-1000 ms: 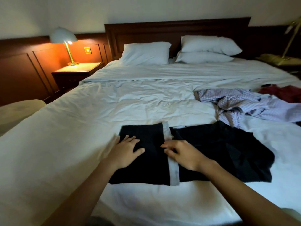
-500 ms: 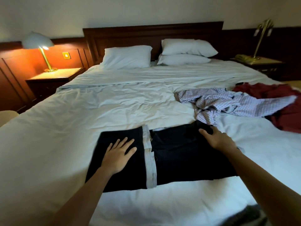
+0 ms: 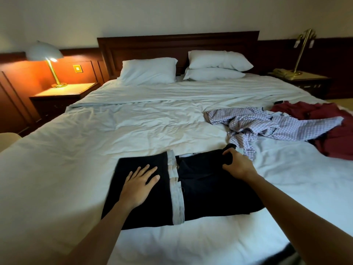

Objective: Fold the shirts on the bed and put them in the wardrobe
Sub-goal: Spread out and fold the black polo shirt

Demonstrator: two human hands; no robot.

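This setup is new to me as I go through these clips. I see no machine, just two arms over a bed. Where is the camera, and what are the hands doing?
There is no robot here. A person works with bare hands, and the single camera sits on their head, looking forward and down, so the arms reach in from the bottom. The left hand lies flat, fingers straight, on a black shirt laid on the white bed. The right hand grips a bunched bit of that shirt at its far right corner. Further right lie a crumpled checked shirt and a dark red garment, both unfolded.
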